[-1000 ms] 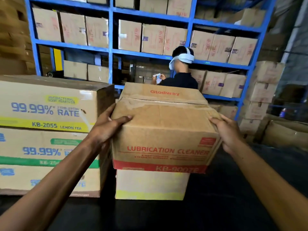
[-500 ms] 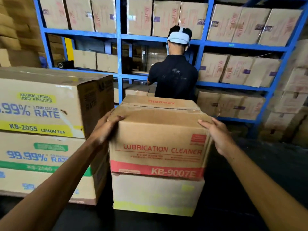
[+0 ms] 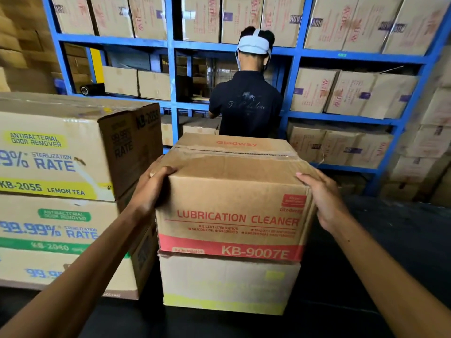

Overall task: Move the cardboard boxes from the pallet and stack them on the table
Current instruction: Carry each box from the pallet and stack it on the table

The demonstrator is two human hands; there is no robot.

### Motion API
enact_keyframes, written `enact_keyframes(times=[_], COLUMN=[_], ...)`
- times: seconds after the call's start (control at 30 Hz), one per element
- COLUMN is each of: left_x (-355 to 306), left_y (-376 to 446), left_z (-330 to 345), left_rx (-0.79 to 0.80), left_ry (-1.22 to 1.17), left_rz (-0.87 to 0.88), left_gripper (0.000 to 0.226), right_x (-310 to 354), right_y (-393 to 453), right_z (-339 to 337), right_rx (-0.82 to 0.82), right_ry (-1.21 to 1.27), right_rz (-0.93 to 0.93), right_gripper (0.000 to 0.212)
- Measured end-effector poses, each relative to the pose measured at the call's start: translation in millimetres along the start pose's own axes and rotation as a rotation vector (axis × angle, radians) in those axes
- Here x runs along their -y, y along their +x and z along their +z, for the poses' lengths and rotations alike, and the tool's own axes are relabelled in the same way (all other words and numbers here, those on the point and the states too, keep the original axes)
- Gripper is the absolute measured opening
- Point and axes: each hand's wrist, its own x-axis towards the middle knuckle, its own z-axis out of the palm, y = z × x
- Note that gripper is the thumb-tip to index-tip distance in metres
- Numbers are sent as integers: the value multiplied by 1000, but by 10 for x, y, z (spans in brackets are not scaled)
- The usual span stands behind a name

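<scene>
1. The dark black table (image 3: 366,276) is carrying everything at the near edge, and both bare forearms are reaching forward over it from the bottom corners of the view.
2. The pale cardboard box with a yellow band (image 3: 227,284) is sitting on the table as the base of the stack, just beside the large printed cartons stacked at the left (image 3: 56,191).
3. The brown cardboard box printed LUBRICATION CLEANER (image 3: 231,203) is resting on that pale box, its red lower band meeting the pale box's top edge and looking roughly square to it.
4. The left hand (image 3: 152,189) is pressing the box's left side with its fingers curling over the top left corner; the grip there is holding the box.
5. The right hand (image 3: 324,201) is lying flat against the right side with fingers extended, pressing rather than clasping, so the box is being squeezed between the two palms.
6. Risk, as I judge it: the left hand is sitting in the narrow gap beside the large cartons, so any sideways shove could be pinching the knuckles or nudging those cartons.
7. Letting go unevenly could be skewing the upper box and leaving it overhanging.
8. Farther back, a person in a dark shirt (image 3: 246,106) is standing facing blue metal shelving (image 3: 172,69) filled with cartons.
</scene>
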Motion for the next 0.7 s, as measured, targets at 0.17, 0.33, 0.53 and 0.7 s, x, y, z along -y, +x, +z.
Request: enact_keyframes(times=[0.17,0.33,0.53,0.7], left_x=[32,54,68,111], left_y=[-21,-48,-177,-488], left_z=[-51,-42,-42,-136], left_rx=[44,71,68,120], left_ry=[-5,-17,-43,12], left_rz=[4,50,95,127], left_gripper=[65,58,47,31], right_x=[-22,-16,71,33], right_y=[-74,-148,-311,-513], right_z=[-4,26,88,94], right_rx=[-3,-59,-117,-194], right_ry=[-25,-70,-209,-230], right_rz=[6,29,-10,-24], right_gripper=[32,45,37,44])
